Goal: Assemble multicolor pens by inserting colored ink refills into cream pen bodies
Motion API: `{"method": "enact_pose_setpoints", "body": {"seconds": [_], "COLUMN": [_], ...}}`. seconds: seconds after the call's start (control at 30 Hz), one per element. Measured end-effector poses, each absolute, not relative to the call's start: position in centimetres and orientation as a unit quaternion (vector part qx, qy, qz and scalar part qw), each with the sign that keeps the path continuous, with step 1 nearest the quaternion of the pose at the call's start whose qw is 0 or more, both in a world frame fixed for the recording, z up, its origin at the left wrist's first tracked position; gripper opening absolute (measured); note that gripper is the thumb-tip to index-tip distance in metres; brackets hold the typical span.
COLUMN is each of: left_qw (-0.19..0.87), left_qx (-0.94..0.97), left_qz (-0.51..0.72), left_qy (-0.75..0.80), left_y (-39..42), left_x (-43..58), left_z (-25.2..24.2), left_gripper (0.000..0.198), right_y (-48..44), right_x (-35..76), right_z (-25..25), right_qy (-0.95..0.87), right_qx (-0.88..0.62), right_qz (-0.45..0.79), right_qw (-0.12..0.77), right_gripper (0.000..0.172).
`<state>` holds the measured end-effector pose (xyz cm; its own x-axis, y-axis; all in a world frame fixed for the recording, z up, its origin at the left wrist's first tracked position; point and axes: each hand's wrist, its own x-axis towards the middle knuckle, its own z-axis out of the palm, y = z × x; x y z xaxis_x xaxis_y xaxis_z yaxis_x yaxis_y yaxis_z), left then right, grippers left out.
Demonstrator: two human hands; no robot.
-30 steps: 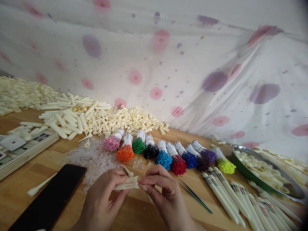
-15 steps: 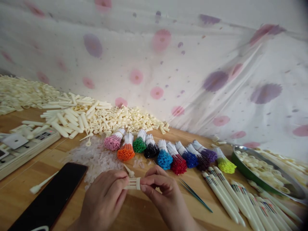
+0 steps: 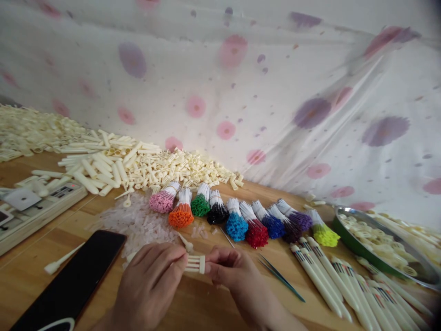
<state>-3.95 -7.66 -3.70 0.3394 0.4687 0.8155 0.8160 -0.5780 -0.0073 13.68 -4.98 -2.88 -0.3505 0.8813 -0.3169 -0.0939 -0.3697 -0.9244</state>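
Matt cream plastic barrel [image 3: 195, 264]; wood-grain table [image 3: 193, 308]

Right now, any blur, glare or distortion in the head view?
Head view: soft even light, no hard glare; left hand, right hand and the slotted cream piece they pinch look slightly smeared; the colour bundles are sharper; wide lens stretches the frame edges, right corners darken.

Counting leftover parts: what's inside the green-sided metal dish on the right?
Cream plastic rings and small pieces lie heaped in the dish; they cover its bottom, so anything beneath them cannot be seen.
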Motion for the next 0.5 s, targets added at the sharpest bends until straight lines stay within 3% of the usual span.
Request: {"method": "enact_pose_setpoints", "body": {"seconds": [0.3, 0.5], "left_qw": [0.2, 0.212], "left_qx": [-0.79, -0.797], "left_qz": [-0.405, -0.392], "left_qy": [-0.415, -0.408], "left_y": [-7.7, -7.5], "left_x": [-4.1, -4.0], "left_z": [-4.1, -3.6], "left_gripper": [0.02, 0.02], "right_y": [-5.0, -5.1], "right_x": [13.2, 13.0], "right_z": [-3.4, -4.0], "right_qy": [-0.439, -0.419], "right_qx": [-0.458, -0.444], "right_qz": [0.677, 0.701], "right_qw": [0.373, 0.368], "right_gripper": [0.021, 0.03]}}
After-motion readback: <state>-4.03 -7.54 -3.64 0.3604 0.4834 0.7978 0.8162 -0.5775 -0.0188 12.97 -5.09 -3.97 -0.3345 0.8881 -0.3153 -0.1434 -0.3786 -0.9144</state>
